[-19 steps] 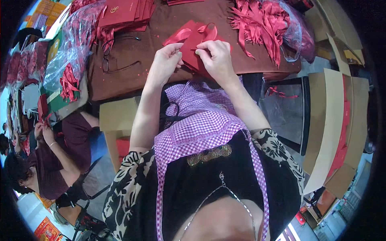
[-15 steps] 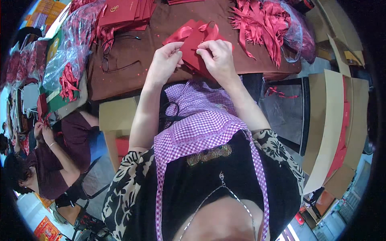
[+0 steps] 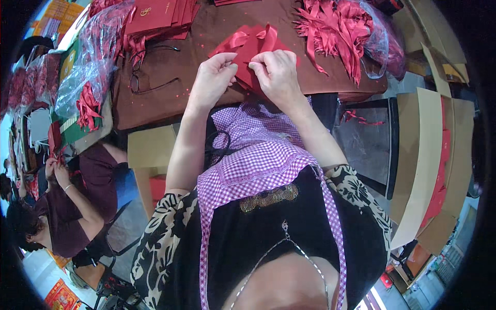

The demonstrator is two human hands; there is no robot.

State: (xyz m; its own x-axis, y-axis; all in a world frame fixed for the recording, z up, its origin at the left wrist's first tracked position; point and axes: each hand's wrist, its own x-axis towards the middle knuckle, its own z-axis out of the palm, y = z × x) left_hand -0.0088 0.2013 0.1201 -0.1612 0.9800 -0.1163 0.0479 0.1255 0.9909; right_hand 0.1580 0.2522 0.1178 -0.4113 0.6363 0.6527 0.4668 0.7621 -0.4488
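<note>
A flat red card [image 3: 252, 77] lies at the near edge of the cloth-covered table, on top of other red pieces. Shiny red ribbon [image 3: 266, 37] rises in two loops at its far end. My left hand [image 3: 213, 78] is at the card's left side, thumb and fingers pinched on the ribbon. Over the card's right part is my right hand [image 3: 279, 77], thumb and forefinger closed on ribbon close to the card's middle. The fingers largely hide the ribbon ends, and how they cross cannot be made out.
Stacked red cards [image 3: 152, 14] sit at the far left, near eyeglasses [image 3: 155, 85]. A ribbon heap [image 3: 338, 31] lies far right beside a plastic bag [image 3: 380, 46]. Cardboard boxes [image 3: 408, 170] stand to the right. A co-worker [image 3: 77, 206] sits at left, handling something red.
My right hand has shifted slightly left toward my left hand. The right ribbon loop stands more upright and narrower. The left hand has barely moved.
</note>
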